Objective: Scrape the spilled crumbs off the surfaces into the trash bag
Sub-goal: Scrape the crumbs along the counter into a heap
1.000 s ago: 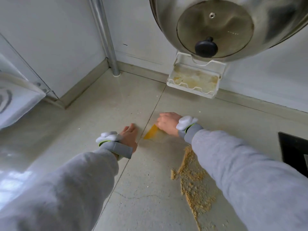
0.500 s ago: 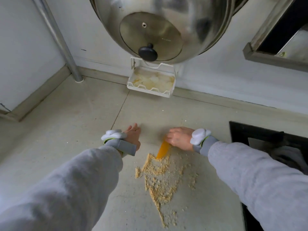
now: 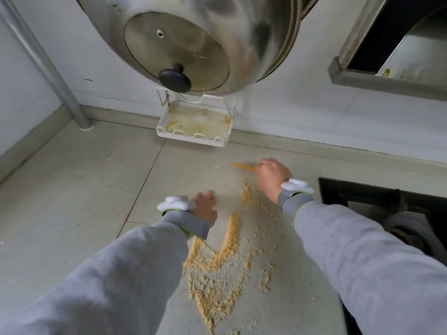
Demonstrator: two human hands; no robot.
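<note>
Crumbs point(image 3: 217, 272) lie spread over the table's point(image 3: 79, 189) pale stone top, in a ragged W-shaped patch between the two forearms, running toward the near edge; a thinner trail point(image 3: 249, 197) reaches up toward the right wrist. No readable writing or brand on anything in view. Right hand point(image 3: 272, 176) is out toward the back edge, knuckles up, fingers curled round the end of a thin yellow scraper point(image 3: 243, 166) whose blade points left and lies low over the top, beyond the crumbs; contact with the surface cannot be told. Left hand point(image 3: 205, 209) rests palm down on the table just left of the crumb patch, fingers straight and together, holding nothing. Both arms wear grey sleeves, each wrist with a grey band and a white device point(image 3: 175, 203). White stained tray point(image 3: 194, 126) hangs at the back wall under a steel wok point(image 3: 242, 35) and a lid with a black knob point(image 3: 174, 79). Metal pipe point(image 3: 43, 68) stands at the back left corner. Black stove top point(image 3: 377, 204) sits at the right edge. Trash bag not seen.
</note>
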